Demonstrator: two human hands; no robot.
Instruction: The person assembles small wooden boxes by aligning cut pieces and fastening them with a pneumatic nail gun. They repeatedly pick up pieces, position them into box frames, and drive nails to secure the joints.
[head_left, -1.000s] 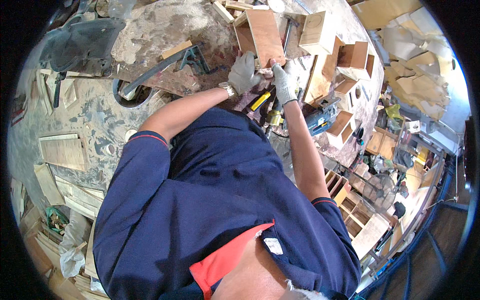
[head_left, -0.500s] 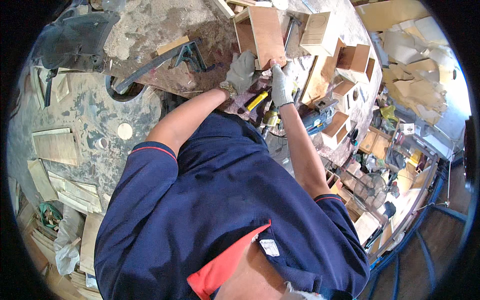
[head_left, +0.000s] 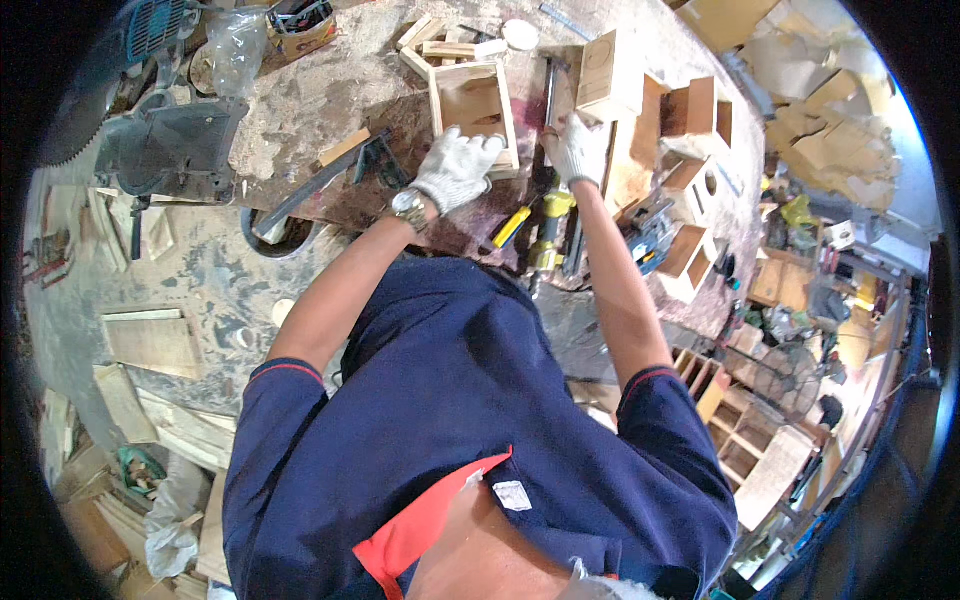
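My left hand (head_left: 458, 172), in a white knitted glove, is closed over the near wall of an open wooden box (head_left: 438, 100), its fingers reaching inside. The box's hollow side faces up. My right hand (head_left: 580, 152), also gloved with a bare thumb showing, is beside the lower handle of a hammer (head_left: 550, 90). Whether the fingers are round the handle is unclear. Just below lie a yellow-green power drill (head_left: 552, 225) and a yellow-handled tool (head_left: 511, 228).
Right of the hammer stand a pale wooden box (head_left: 608, 80) and several small wooden boxes (head_left: 697, 110), with a blue power tool (head_left: 652, 240) nearby. Wood strips (head_left: 425, 35) lie beyond the left-hand box. A clamp-like black tool (head_left: 375, 165) and dark saw (head_left: 165, 145) are leftward.
My right hand has let go of the box and shifted to the hammer. The box has turned, so its hollow faces up, and my left hand has moved onto its near wall.
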